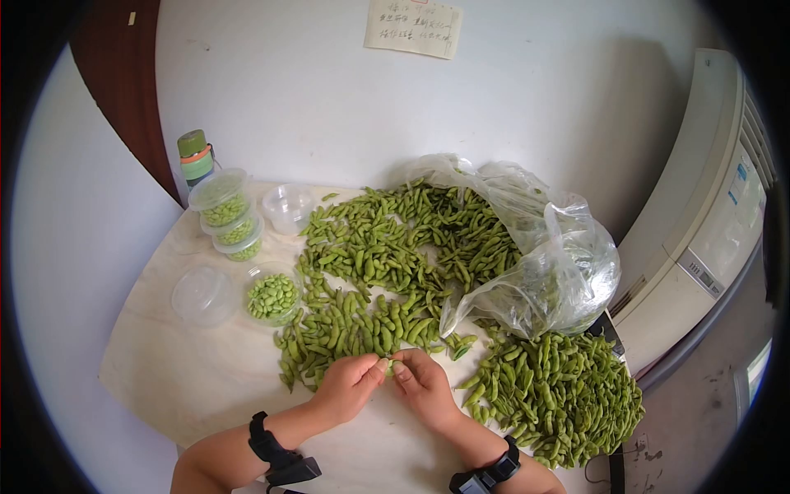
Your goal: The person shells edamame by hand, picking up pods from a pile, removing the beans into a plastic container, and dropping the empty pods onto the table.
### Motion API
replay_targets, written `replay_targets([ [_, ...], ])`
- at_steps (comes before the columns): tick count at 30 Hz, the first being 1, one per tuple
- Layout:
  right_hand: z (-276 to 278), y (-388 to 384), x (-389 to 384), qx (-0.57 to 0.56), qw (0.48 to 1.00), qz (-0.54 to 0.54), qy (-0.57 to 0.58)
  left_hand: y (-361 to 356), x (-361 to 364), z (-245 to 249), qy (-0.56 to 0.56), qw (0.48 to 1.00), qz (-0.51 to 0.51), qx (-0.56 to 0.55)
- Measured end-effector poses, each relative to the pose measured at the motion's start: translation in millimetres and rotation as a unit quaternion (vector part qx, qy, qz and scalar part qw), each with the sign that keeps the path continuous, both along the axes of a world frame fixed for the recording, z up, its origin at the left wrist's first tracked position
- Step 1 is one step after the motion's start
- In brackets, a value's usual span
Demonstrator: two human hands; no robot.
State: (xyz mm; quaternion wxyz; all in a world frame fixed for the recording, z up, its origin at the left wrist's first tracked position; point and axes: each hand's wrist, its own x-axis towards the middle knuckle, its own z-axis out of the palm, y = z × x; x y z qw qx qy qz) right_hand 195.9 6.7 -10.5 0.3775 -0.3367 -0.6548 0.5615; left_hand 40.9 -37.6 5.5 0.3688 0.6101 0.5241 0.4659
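Note:
My left hand (352, 385) and my right hand (424, 385) meet at the table's near side, thumbs and forefingers pinched together. Between their fingertips is a green soybean pod (390, 367), mostly covered by the fingers. Just beyond my hands spreads a large heap of soybean pods (370, 255). A second pile of pods (559, 395) lies to the right of my right hand. Left of the heap, an open clear tub of shelled beans (272, 297) stands beside a clear lid (202, 295).
Lidded tubs of beans (232, 218) are stacked at the back left, near a green bottle (195, 156) and a clear tub (288, 208). A plastic bag (568, 255) with pods slumps at the back right. A white air conditioner (699, 206) stands beyond the table's right side.

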Motion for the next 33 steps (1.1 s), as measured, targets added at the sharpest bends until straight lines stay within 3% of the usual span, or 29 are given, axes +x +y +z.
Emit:
replay_targets([
  [4,3.3,-2.8,1.0,-0.004,1.0,0.004,0.0,0.2,-0.6,3.4,0.056,0.998,-0.003,0.037],
  [9,10.6,-3.4,2.7,0.103,0.991,-0.024,-0.086,-1.6,1.9,11.3,0.099,0.994,-0.02,0.049],
  [13,0.8,1.8,5.5,0.021,0.997,-0.054,-0.053,-0.7,1.4,8.6,0.112,0.991,-0.01,0.067],
  [15,0.1,3.9,5.8,-0.003,0.996,-0.092,0.021,-0.4,0.9,8.8,0.112,0.991,0.003,0.076],
  [19,8.8,-4.0,6.5,0.065,0.994,-0.083,-0.016,0.8,-1.6,11.2,0.158,0.983,0.032,0.086],
  [21,15.1,-6.7,5.4,0.13,0.987,-0.004,-0.089,1.5,-1.9,9.4,0.17,0.98,0.032,0.097],
  [24,23.4,-9.6,4.4,0.068,0.99,0.034,-0.122,1.5,-1.8,5.3,0.209,0.971,-0.001,0.116],
  [31,12.5,-3.8,6.4,0.025,0.994,0.087,-0.068,2.5,-2.3,3.7,0.197,0.971,-0.043,0.126],
  [33,5.4,-1.4,7.7,-0.041,0.992,0.119,-0.029,2.0,-1.8,3.7,0.189,0.971,-0.049,0.134],
])
